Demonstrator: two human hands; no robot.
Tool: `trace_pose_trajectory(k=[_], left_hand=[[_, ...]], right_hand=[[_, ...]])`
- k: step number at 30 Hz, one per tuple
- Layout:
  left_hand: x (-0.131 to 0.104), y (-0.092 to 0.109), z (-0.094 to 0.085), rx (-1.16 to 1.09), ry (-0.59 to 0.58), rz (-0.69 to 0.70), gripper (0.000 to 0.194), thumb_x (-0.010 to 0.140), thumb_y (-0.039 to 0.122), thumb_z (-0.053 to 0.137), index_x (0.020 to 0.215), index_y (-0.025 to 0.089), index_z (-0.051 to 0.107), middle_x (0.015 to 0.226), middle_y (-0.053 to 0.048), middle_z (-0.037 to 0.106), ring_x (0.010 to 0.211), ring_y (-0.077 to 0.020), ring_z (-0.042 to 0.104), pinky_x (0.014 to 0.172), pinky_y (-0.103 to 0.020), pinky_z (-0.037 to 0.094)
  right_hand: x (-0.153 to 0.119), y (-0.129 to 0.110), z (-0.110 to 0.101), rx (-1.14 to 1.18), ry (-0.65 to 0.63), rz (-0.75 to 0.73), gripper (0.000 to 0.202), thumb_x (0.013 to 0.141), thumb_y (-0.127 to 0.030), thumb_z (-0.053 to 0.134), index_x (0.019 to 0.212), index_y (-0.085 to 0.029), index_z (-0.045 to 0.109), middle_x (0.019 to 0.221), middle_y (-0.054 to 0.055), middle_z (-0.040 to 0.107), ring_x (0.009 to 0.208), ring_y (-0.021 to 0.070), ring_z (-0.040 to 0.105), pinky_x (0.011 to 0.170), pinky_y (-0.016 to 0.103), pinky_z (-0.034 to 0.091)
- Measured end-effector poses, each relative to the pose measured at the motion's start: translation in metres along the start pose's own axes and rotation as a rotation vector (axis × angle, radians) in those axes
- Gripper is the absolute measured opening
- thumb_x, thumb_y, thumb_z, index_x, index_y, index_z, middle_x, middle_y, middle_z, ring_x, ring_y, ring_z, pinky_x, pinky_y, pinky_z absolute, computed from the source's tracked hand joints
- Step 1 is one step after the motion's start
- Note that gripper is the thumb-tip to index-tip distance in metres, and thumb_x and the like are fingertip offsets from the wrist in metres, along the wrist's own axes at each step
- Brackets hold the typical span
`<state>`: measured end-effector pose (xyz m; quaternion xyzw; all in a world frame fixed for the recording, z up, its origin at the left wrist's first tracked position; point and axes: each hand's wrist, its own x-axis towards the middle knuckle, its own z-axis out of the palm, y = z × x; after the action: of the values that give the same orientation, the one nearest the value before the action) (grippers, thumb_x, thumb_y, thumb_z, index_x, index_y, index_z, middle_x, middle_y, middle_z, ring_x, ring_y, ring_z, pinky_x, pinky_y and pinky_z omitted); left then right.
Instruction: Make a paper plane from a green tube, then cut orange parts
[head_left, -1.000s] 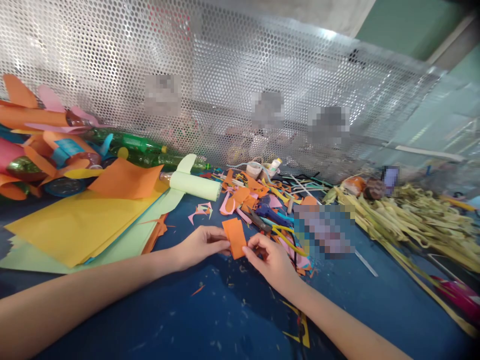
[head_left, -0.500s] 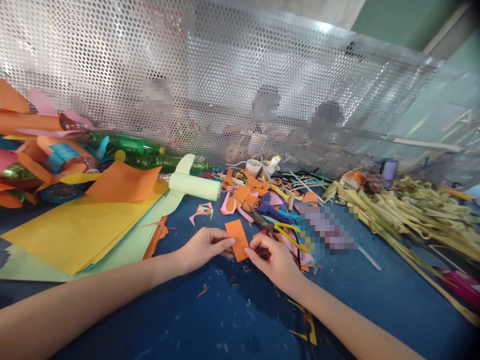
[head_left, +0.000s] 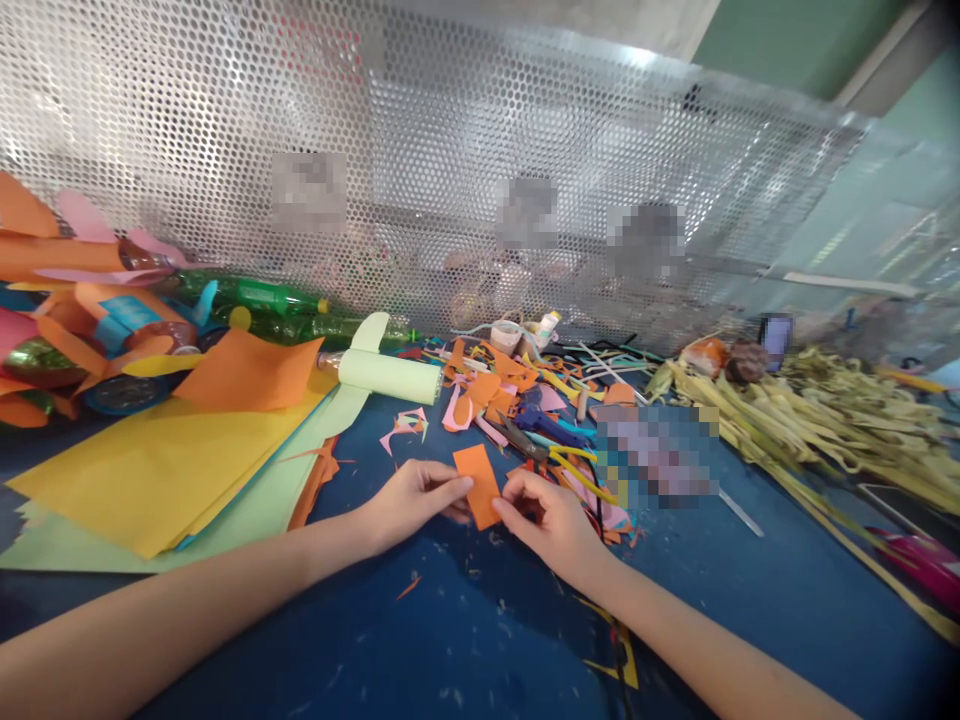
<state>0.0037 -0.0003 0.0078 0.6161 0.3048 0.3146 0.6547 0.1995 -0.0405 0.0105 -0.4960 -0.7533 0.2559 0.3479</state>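
Note:
A small orange paper rectangle (head_left: 477, 486) is held above the blue table (head_left: 420, 640), between my two hands. My left hand (head_left: 420, 500) pinches its left edge between thumb and fingers. On the other side, my right hand (head_left: 546, 518) grips the lower right edge with thumb and forefinger. Just beyond the right hand lie scissors with yellow handles (head_left: 577, 465) among paper scraps (head_left: 491, 385). A bottle wrapped in pale green paper (head_left: 390, 375) with fin shapes lies behind the left hand.
Yellow sheets (head_left: 165, 465) and an orange sheet (head_left: 251, 370) are stacked at left, near decorated bottles (head_left: 67, 255). Dried husks (head_left: 825, 420) lie at right. A perforated metal screen (head_left: 450, 130) rises behind, with blurred people beyond it. A white-bodied glue bottle (head_left: 548, 326) stands near it.
The view has shifted very slightly. Both hands keep their hold on the orange rectangle, which sits slightly lower in the picture.

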Motion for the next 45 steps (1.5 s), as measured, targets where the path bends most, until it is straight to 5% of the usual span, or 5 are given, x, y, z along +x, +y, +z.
trace_pose_trajectory(k=[12,20,31,37,45], left_hand=[[-0.001,0.0,0.001,-0.042,0.005,0.002,0.033,0.08,0.041,0.055,0.082,0.011,0.069,0.076,-0.005,0.069,0.072,-0.0166,0.065,0.072,-0.029,0.053],[-0.001,-0.002,0.0,-0.023,-0.032,0.017,0.034,0.082,0.043,0.053,0.083,0.012,0.068,0.079,-0.006,0.069,0.074,-0.0163,0.065,0.073,-0.028,0.053],[-0.001,0.005,0.001,0.028,-0.097,0.018,0.024,0.074,0.033,0.064,0.086,0.012,0.066,0.075,-0.004,0.069,0.066,-0.0128,0.063,0.066,-0.025,0.051],[0.0,-0.002,0.001,0.058,-0.161,0.034,0.032,0.069,0.027,0.069,0.097,0.012,0.063,0.092,-0.008,0.07,0.085,-0.0201,0.064,0.08,-0.032,0.049],[0.0,-0.006,0.0,0.086,-0.163,0.076,0.029,0.071,0.023,0.068,0.097,0.011,0.063,0.094,-0.009,0.069,0.087,-0.0213,0.064,0.08,-0.033,0.049]], right_hand=[[-0.002,-0.001,-0.003,0.093,-0.068,0.046,0.016,0.083,-0.031,0.054,0.093,-0.02,0.048,0.079,0.001,0.061,0.072,0.014,0.06,0.062,0.022,0.046],[-0.001,0.001,-0.001,-0.042,-0.116,0.025,0.023,0.087,-0.035,0.045,0.072,-0.019,0.052,0.065,0.0,0.059,0.059,0.013,0.058,0.054,0.022,0.043],[-0.002,-0.001,0.0,0.021,-0.075,0.005,0.023,0.087,-0.032,0.046,0.071,-0.018,0.053,0.062,0.0,0.06,0.056,0.012,0.058,0.053,0.021,0.042],[-0.001,-0.004,-0.001,-0.062,-0.054,-0.048,0.025,0.087,-0.03,0.046,0.066,-0.018,0.052,0.059,0.0,0.057,0.055,0.0118,0.054,0.053,0.021,0.04],[-0.001,-0.006,0.0,-0.079,-0.101,-0.102,0.017,0.083,-0.031,0.053,0.072,-0.018,0.053,0.065,-0.001,0.058,0.058,0.0117,0.055,0.054,0.02,0.041]])
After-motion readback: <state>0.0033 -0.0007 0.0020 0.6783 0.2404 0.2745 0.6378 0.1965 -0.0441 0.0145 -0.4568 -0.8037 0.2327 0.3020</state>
